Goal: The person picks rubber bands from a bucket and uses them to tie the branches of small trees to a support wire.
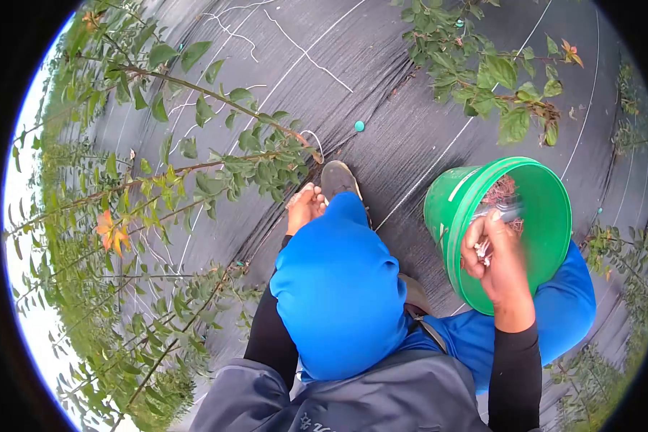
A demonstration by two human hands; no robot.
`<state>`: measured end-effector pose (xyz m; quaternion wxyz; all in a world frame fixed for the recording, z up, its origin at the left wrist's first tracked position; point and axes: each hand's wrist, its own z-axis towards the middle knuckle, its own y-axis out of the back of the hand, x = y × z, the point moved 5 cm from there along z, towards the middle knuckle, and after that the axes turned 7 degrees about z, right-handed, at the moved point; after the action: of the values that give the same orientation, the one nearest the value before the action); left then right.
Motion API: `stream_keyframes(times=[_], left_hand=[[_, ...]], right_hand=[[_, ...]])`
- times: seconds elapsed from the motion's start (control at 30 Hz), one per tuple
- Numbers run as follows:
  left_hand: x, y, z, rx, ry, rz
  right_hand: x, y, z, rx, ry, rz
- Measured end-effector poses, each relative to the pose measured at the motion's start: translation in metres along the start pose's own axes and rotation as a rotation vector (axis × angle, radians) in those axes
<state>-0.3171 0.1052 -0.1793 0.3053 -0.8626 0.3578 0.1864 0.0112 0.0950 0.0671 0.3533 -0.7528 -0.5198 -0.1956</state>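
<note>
My right hand [498, 263] is closed at the mouth of a green bucket [439, 209], with a bunch of short white strands [484, 252] showing between its curled fingers. Just past its fingertips a greyish, shiny object [510, 210] is blurred. Reddish-brown thin pieces [502, 189] lie inside the bucket, which tilts against my right leg. Down by my shoe [338, 180], my left hand [306, 207] has its fingers bunched together, close below the base of a leafy branch [295, 137]; I cannot tell what it holds. A white loop of string [315, 137] circles near that branch base.
Black ground fabric [403, 137] with white lines spreads beneath me. Loose white strings [306, 54] lie on it, near a teal round peg [359, 126]. Long leafy branches [173, 173] reach in from the left, and another leafy plant [497, 79] stands at upper right.
</note>
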Motion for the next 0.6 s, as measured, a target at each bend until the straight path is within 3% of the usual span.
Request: stream_keyframes(times=[0.07, 0.13, 0.17, 0.23, 0.33, 0.47, 0.6], left_hand=[[-0.006, 0.015, -0.003, -0.257, -0.031, 0.027], [-0.010, 0.033, 0.013, -0.296, -0.012, 0.010], [-0.012, 0.043, 0.019, -0.362, -0.016, 0.021], [-0.032, 0.043, 0.009, -0.451, -0.065, 0.154], [-0.053, 0.044, 0.003, -0.358, -0.158, 0.238], [-0.088, 0.036, -0.008, -0.454, -0.397, 0.400], [-0.109, 0.029, -0.002, -0.400, -0.398, 0.470]], right_hand=[[0.012, 0.042, -0.021, -0.119, 0.149, -0.416], [0.016, 0.072, -0.035, -0.282, 0.347, -0.756], [0.015, 0.081, -0.040, -0.269, 0.357, -0.752], [0.018, 0.098, -0.047, -0.509, 0.277, -1.285], [-0.002, 0.110, -0.043, -0.550, 0.225, -1.447], [-0.032, 0.130, -0.027, -0.530, 0.236, -1.523], [-0.047, 0.147, -0.013, -0.464, 0.126, -1.463]])
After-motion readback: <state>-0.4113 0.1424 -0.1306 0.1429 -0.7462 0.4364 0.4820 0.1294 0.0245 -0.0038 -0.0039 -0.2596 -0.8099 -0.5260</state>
